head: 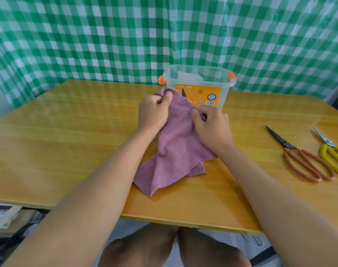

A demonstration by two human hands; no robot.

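Both hands pinch a mauve cloth (175, 147), soft fleecy terry with rough, slightly frayed edges. Left hand (154, 110) grips its far top corner, thumb pressed over bunched fabric; right hand (210, 125) pinches the top edge just beside it, fingers curled in. The hands are near each other, cloth stretched between them. Upper part is lifted; the lower part drapes onto the desk (67, 135) in loose pointed folds, near the front edge, mid-desk. The desk is glossy yellow wood-grain laminate. Just behind the cloth is a clear plastic box (220, 89), rectangular with rounded corners, orange clip handles, an orange printed label on the front and something white inside. On the right, well apart, lie two pairs of scissors: dark-bladed scissors (299, 157) with orange-brown loop handles, and yellow-handled scissors (332, 153) with shiny steel blades. Green-white checked sheet (106, 35), shiny and crinkled, hangs behind.
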